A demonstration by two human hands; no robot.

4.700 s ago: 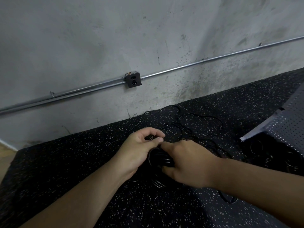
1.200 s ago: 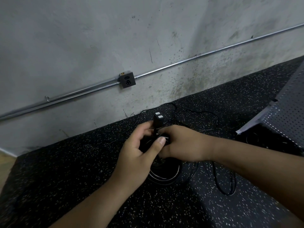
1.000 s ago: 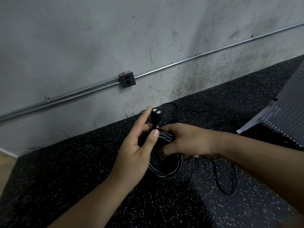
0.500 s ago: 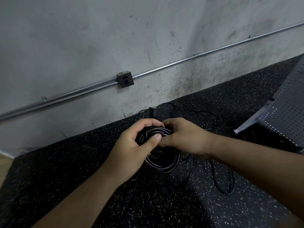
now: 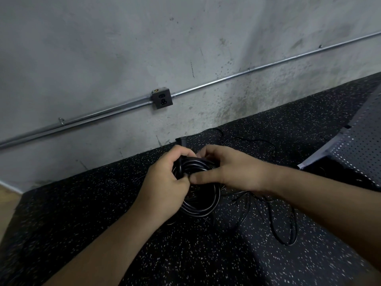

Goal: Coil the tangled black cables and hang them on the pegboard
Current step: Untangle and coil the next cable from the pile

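Observation:
A coil of black cable hangs between my hands above the speckled black floor mat. My left hand grips the coil's upper left side, fingers curled round the bundle. The cable's plug end sticks up just above its fingers. My right hand holds the top of the coil from the right, thumb pressed against the strands. Loose thin black cables trail over the mat to the right and behind. The grey pegboard leans at the right edge.
A concrete wall rises behind the mat, with a metal conduit and a dark outlet box on it. More dark cable coils lie in shadow under the pegboard. A strip of wooden floor shows at the far left.
Both hands lifted the coil off the mat and closed on its top. The plug end swung round the bundle, and my left hand's fingers went from straight to curled around the strands.

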